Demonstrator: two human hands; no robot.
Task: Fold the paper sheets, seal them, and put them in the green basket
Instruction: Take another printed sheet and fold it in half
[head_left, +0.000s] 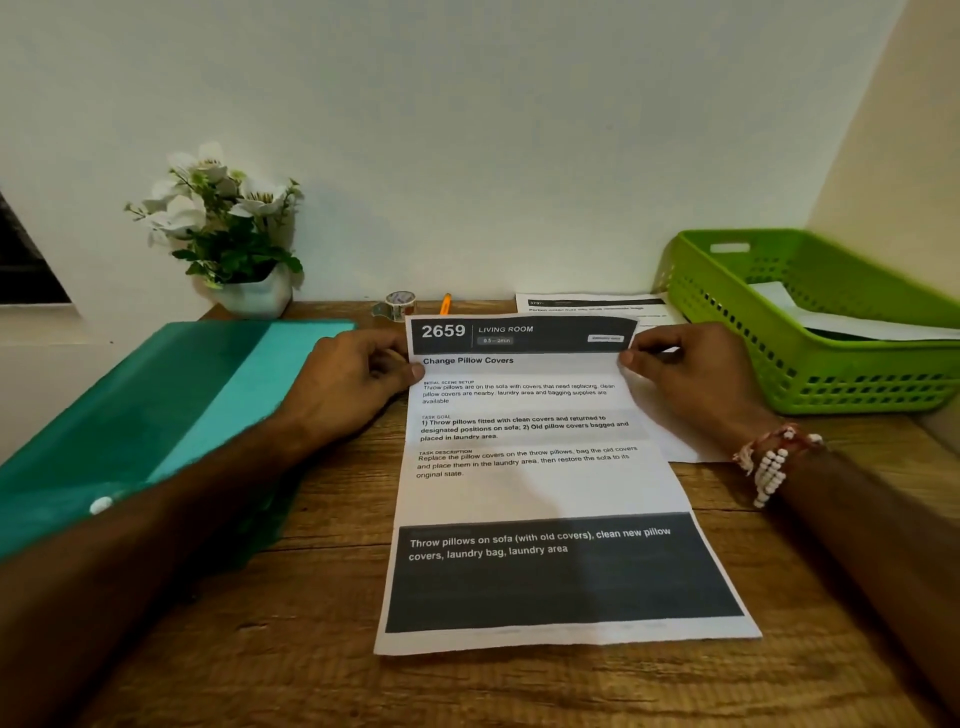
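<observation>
Desk (322, 649): sheet (540, 488) edges seemingly between fingers (414, 370)

dim, warm indoor light; the wall (467, 130) is the brightest part, the wooden desk (322, 649) dusky. soft shadows lie across the printed sheet (540, 493), whose larger text reads sharp. wide-angle bending curves the green basket (779, 384); edges smear slightly.

Pale wall (467, 130); wooden table (311, 649)
</observation>
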